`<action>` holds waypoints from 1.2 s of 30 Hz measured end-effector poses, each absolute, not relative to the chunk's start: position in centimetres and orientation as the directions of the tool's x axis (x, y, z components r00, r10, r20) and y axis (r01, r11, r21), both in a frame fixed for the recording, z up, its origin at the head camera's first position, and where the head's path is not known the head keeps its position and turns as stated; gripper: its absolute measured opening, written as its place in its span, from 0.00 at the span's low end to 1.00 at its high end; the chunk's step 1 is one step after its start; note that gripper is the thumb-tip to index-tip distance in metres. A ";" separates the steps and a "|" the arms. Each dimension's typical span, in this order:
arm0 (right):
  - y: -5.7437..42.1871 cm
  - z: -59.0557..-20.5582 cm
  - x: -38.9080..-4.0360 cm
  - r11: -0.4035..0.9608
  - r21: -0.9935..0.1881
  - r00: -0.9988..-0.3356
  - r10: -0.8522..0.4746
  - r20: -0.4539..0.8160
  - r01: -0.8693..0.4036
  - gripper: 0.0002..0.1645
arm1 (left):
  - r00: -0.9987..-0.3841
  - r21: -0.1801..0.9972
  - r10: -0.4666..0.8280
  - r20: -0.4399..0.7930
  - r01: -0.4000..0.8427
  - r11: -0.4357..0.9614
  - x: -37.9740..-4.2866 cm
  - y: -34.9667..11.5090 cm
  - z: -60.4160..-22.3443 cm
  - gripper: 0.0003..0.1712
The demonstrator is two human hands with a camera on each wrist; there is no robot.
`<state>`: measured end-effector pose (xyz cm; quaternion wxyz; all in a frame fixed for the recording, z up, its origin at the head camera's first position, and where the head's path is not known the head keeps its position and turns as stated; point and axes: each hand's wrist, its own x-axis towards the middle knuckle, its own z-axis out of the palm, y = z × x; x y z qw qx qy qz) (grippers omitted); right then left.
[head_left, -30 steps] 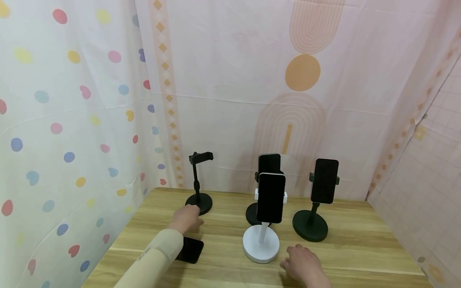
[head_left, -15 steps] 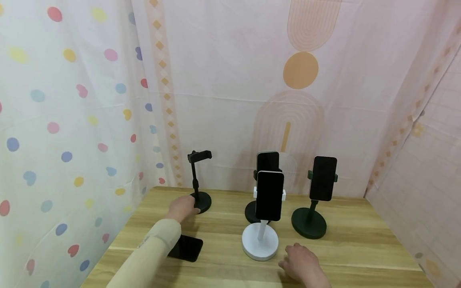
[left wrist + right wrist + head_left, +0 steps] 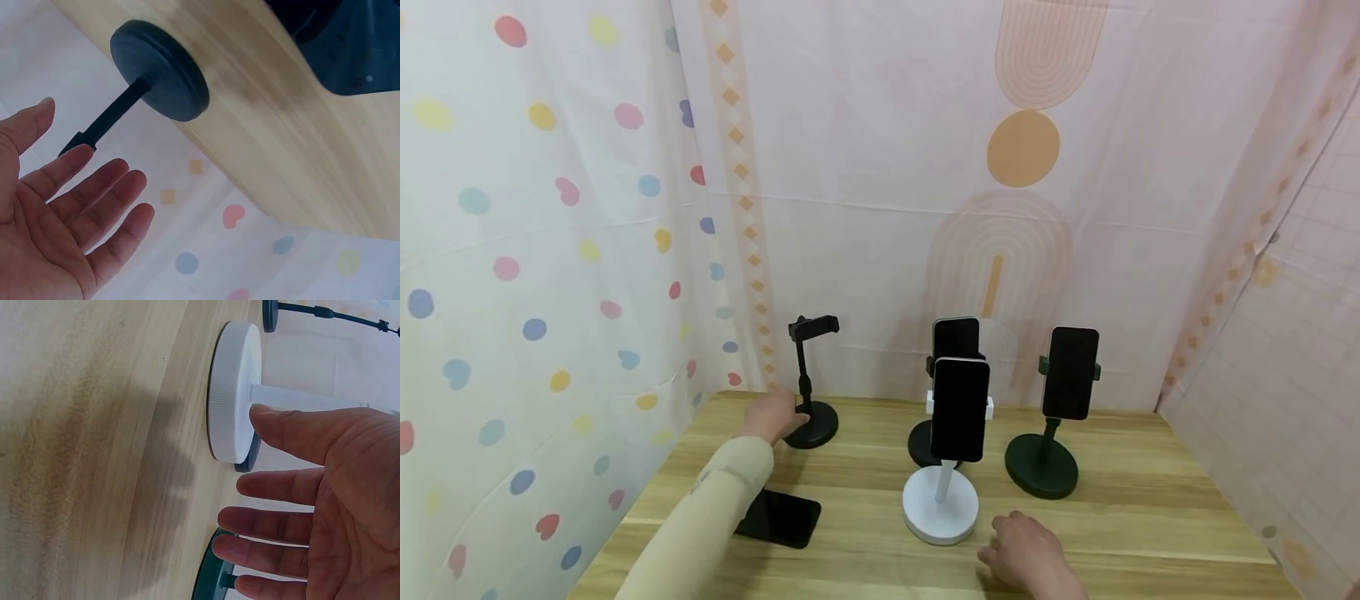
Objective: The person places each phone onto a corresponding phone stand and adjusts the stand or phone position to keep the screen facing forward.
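My left hand (image 3: 771, 417) is right beside a black phone stand (image 3: 814, 427) whose clamp is empty. In the left wrist view, the fingers (image 3: 103, 200) and thumb are spread apart and relaxed, with nothing between them; the stand's round base and pole show just beyond the fingertips. A black phone (image 3: 782, 518) lies flat on the table under the left forearm, partly hidden by the sleeve. My right hand (image 3: 1024, 550) hovers close over the table near a white phone stand (image 3: 940, 505). In the right wrist view its fingers (image 3: 269, 522) are extended and hold nothing.
The white stand bears a phone (image 3: 960, 410), and behind it another phone (image 3: 956, 337) sits on a black stand (image 3: 921, 444), partly covered. To the right, a dark green stand (image 3: 1042, 467) carries a phone (image 3: 1071, 373). Patterned curtains (image 3: 850, 208) enclose the wooden table (image 3: 1120, 533).
My left hand has moved leftward and away from me, from in front of the black stand's base to its left side. More of that base shows now. The right hand has barely moved.
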<state>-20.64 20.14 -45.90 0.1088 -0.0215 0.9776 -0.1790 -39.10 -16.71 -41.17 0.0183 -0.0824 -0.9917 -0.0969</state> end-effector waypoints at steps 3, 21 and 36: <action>20.1 -46.0 -20.6 0.937 -0.351 -0.975 -0.081 -0.207 -0.004 0.22 | -0.987 0.177 0.148 0.058 0.156 0.972 -39.7 -16.8 -40.9 0.20; 20.1 -46.4 -20.6 0.944 -0.330 -0.976 -0.066 -0.209 0.007 0.22 | -0.984 0.284 0.094 0.152 0.135 0.949 -42.8 -17.0 -38.4 0.22; 20.4 -46.8 -20.7 0.944 -0.327 -0.972 -0.047 -0.230 0.032 0.23 | -0.983 0.380 0.057 0.172 0.120 0.917 -43.7 -16.2 -38.2 0.20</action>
